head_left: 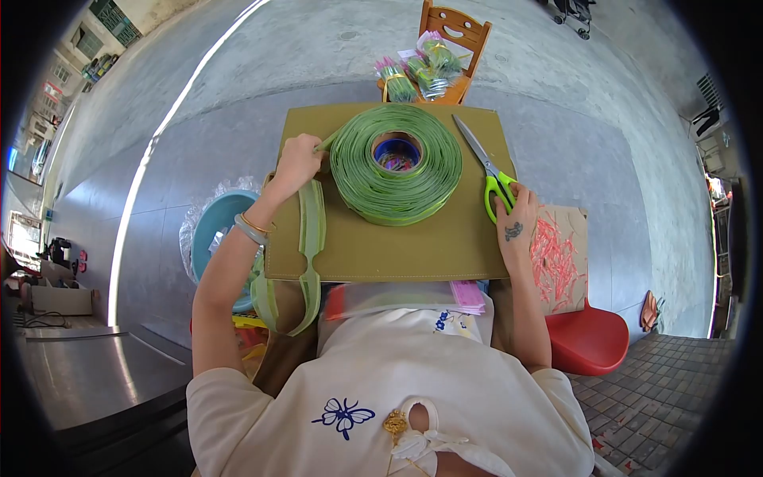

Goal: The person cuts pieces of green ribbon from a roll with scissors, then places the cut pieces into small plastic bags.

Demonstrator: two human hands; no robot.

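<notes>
A large roll of green ribbon (433,187) lies flat on the olive board (389,262); a blue cup-like thing (385,148) holding small colourful bits sits in its core. My left hand (299,163) is closed on the ribbon's free end at the roll's left side. From there a loose ribbon length (312,230) hangs over the near left edge and loops below it. On the right, my right hand (518,208) has its fingers at the lime-green handles of the scissors (475,141), whose blades point away to the upper left.
Behind the board, a wooden chair (469,36) carries several bundled green and pink packets (429,67). A blue basin (211,226) stands at left. At right, cardboard (576,222) with pinkish-red strips rests by a red stool (588,342). Clear plastic bags (397,299) lie on the lap.
</notes>
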